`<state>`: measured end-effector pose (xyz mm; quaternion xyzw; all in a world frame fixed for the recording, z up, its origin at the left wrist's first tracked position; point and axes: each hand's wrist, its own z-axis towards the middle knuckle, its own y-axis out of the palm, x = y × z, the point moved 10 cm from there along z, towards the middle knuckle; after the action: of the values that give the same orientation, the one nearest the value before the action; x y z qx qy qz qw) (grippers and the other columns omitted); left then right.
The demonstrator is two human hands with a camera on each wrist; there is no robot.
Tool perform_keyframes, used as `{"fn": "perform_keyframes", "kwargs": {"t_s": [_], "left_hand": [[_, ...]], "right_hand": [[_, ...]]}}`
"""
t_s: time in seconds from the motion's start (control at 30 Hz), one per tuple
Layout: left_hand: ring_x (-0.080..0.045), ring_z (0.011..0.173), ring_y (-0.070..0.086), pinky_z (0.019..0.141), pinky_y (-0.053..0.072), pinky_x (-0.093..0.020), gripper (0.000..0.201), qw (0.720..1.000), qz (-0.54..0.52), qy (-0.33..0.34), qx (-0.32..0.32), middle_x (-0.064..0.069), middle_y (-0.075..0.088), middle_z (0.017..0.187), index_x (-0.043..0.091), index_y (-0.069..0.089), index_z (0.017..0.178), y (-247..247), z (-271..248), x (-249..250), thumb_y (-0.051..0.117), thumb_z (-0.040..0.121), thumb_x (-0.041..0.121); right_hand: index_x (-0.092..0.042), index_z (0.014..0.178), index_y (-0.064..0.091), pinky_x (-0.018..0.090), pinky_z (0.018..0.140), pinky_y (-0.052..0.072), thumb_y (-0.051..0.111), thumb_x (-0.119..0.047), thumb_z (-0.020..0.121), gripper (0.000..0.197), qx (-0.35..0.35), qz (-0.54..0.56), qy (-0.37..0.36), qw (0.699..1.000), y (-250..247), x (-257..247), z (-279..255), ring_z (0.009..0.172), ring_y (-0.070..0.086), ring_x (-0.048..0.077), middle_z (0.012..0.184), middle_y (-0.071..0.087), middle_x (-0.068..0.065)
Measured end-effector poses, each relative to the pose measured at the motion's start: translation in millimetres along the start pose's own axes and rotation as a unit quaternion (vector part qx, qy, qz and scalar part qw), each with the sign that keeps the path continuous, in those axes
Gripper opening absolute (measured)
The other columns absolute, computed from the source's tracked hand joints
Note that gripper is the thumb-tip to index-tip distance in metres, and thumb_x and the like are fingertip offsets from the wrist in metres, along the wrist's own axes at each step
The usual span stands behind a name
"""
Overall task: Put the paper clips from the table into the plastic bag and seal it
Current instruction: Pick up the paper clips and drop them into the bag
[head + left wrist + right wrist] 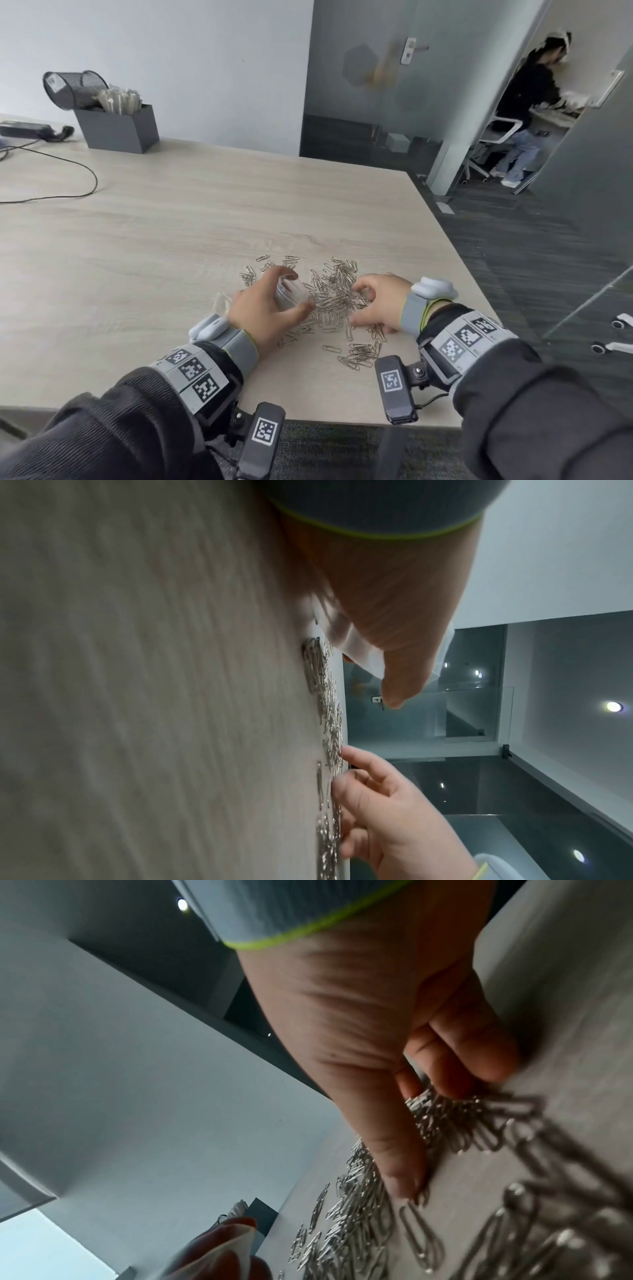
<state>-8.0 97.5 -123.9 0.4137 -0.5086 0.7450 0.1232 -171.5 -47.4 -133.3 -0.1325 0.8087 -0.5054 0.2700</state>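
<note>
A loose pile of silver paper clips lies near the front right of the wooden table. My left hand grips a small clear plastic bag at the pile's left edge, its mouth toward the clips. My right hand rests on the right side of the pile, fingers and thumb curled round a bunch of clips. The left wrist view has the bag under my left hand, with the right hand on the clips. The right wrist view shows clips bunched under the curled fingers.
A grey box with a tipped mesh cup stands at the table's back left, and a black cable loops nearby. The table's right edge is close to my right wrist. Behind a glass door a person sits at a desk.
</note>
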Motion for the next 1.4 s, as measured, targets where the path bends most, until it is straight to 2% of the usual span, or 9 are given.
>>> {"fn": "perform_keyframes", "kwargs": {"t_s": [0.07,0.23,0.5,0.67,0.9,1.07,1.23,1.33,1.4], "left_hand": [[-0.015,0.091,0.065,0.097,0.050,-0.042,0.063,1.000,-0.002,0.002,-0.007,0.019,0.059,0.105,0.032,0.053,0.125,-0.1,-0.5,1.8,0.064,0.071,0.064],[-0.013,0.088,0.065,0.100,0.047,-0.047,0.063,1.000,-0.002,0.002,-0.020,0.021,0.057,0.101,0.033,0.052,0.125,2.5,0.5,3.1,0.064,0.070,0.063],[-0.011,0.085,0.056,0.104,0.042,-0.040,0.057,0.999,0.049,0.002,-0.018,0.015,0.063,0.097,0.034,0.049,0.128,2.6,2.4,3.7,0.069,0.080,0.058],[-0.011,0.087,0.062,0.104,0.039,-0.037,0.058,0.998,0.060,0.002,-0.025,0.014,0.067,0.095,0.037,0.048,0.125,5.9,3.2,3.6,0.068,0.077,0.063],[-0.009,0.081,0.058,0.098,0.038,-0.035,0.057,0.997,0.073,-0.001,-0.022,0.015,0.064,0.080,0.037,0.047,0.120,4.3,1.7,4.1,0.064,0.073,0.066],[-0.011,0.078,0.058,0.095,0.041,-0.037,0.043,0.998,0.055,-0.005,-0.032,0.018,0.059,0.072,0.038,0.045,0.103,2.2,1.5,3.2,0.066,0.074,0.062],[-0.005,0.075,0.059,0.095,0.041,-0.034,0.053,0.999,0.032,-0.003,-0.018,0.015,0.065,0.077,0.040,0.047,0.117,0.0,3.7,-0.2,0.071,0.074,0.060],[0.000,0.070,0.054,0.091,0.038,-0.031,0.051,0.999,0.038,-0.004,-0.018,0.017,0.061,0.074,0.039,0.048,0.117,-1.0,3.3,-0.1,0.071,0.077,0.059],[-0.008,0.076,0.058,0.093,0.041,-0.032,0.052,0.999,0.030,-0.005,-0.017,0.016,0.064,0.081,0.037,0.050,0.119,-1.5,3.8,-0.7,0.072,0.077,0.058]], "right_hand": [[-0.031,0.117,0.059,0.032,0.060,0.058,0.079,-0.038,0.074,0.047,0.031,0.031,0.000,0.999,-3.4,-6.6,2.4,0.056,0.064,0.019,0.100,0.060,-0.005],[-0.028,0.090,0.066,0.036,0.060,0.060,0.070,-0.020,0.082,0.011,0.092,0.098,0.004,0.991,-7.5,-5.3,7.3,0.049,0.062,0.018,0.069,0.064,-0.005],[-0.023,0.074,0.068,0.022,0.047,0.052,0.065,-0.011,0.078,0.013,0.104,0.191,0.022,0.976,-10.6,7.2,17.6,0.044,0.061,0.014,0.055,0.067,0.000],[-0.013,0.078,0.069,0.034,0.057,0.055,0.067,-0.003,0.082,0.011,0.058,0.315,-0.078,0.944,-15.3,-31.2,5.1,0.054,0.061,0.023,0.059,0.065,0.005],[-0.013,0.081,0.071,0.026,0.053,0.050,0.067,-0.006,0.079,0.008,0.022,0.292,-0.177,0.940,-8.6,-103.2,-17.6,0.048,0.059,0.017,0.056,0.063,-0.002],[-0.018,0.084,0.072,0.031,0.061,0.051,0.069,-0.007,0.076,0.014,0.008,0.280,-0.213,0.936,-5.4,-121.2,-20.9,0.053,0.057,0.015,0.070,0.067,-0.005],[-0.023,0.092,0.073,0.033,0.063,0.052,0.072,-0.018,0.082,0.011,0.094,0.305,-0.169,0.932,-35.3,-73.7,3.4,0.070,0.061,0.019,0.085,0.072,0.006],[-0.024,0.109,0.068,0.028,0.081,0.048,0.065,-0.025,0.085,0.024,0.196,0.196,-0.080,0.958,-54.1,-17.7,27.2,0.093,0.062,0.016,0.109,0.067,-0.001],[-0.026,0.127,0.059,0.031,0.098,0.043,0.059,-0.032,0.085,0.042,0.187,0.108,-0.014,0.976,-51.1,11.9,41.5,0.115,0.056,0.019,0.129,0.056,0.000]]}}
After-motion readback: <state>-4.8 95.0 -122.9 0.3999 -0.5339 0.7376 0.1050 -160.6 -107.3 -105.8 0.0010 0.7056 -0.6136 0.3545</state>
